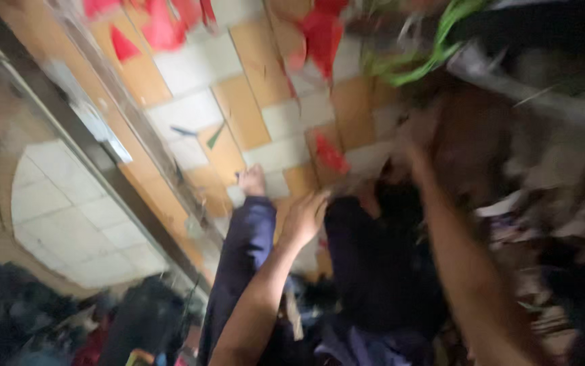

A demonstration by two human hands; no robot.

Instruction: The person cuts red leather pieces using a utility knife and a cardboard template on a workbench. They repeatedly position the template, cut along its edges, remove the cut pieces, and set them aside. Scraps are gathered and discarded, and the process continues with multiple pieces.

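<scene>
Orange and white tiles cover the floor [265, 115], seen at a steep tilt; the whole frame is motion-blurred. Red petals or scraps [323, 34] lie scattered toward the floor's far edge, with green stems [428, 54] near its far right corner. A metal rail [130, 135] runs diagonally along the floor's left edge.

Left hand [304, 218]: fingers loosely spread, not clenched, hovering over dark blue trousers [248, 251] on the person's leg. Whether it touches the cloth cannot be told. A bare foot [252, 179] shows beyond the trouser cuff, resting on the tiles.

Right hand [407, 152]: arm stretched out toward a brown blurred mass [475, 135] at the floor's right side. Grip state cannot be told; blur hides the fingers.

Dark cloth [373, 271] lies between the two forearms.
</scene>
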